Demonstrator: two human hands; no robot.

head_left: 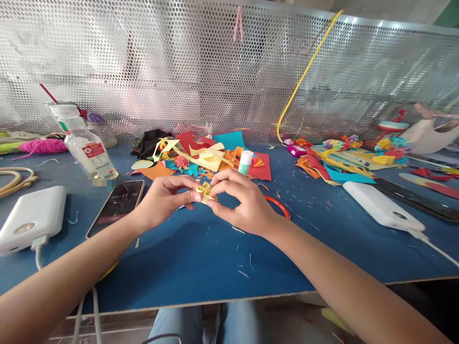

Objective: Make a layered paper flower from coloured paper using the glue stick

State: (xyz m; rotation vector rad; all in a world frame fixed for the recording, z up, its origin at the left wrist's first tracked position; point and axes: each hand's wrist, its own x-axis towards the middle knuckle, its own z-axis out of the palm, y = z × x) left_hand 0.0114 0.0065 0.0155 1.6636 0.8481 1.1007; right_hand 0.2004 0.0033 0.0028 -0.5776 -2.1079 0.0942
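Note:
Both my hands meet above the blue table (201, 258) and pinch one small folded yellow paper piece (205, 191). My left hand (165, 197) grips its left side with thumb and fingers closed. My right hand (244, 200) curls over its right side, fingertips pressed on the paper. Just behind the hands lies a heap of coloured paper scraps (201, 155), and a glue stick (245, 162) stands upright in it. An orange scissor handle (278, 205) shows behind my right wrist.
A phone (116, 205) showing a timer lies left of my hands, beside a white power bank (32, 217) and a clear bottle (88, 148). More paper and paper flowers (344, 157) sit at right, with another white power bank (382, 208). A perforated metal screen (215, 71) backs the table.

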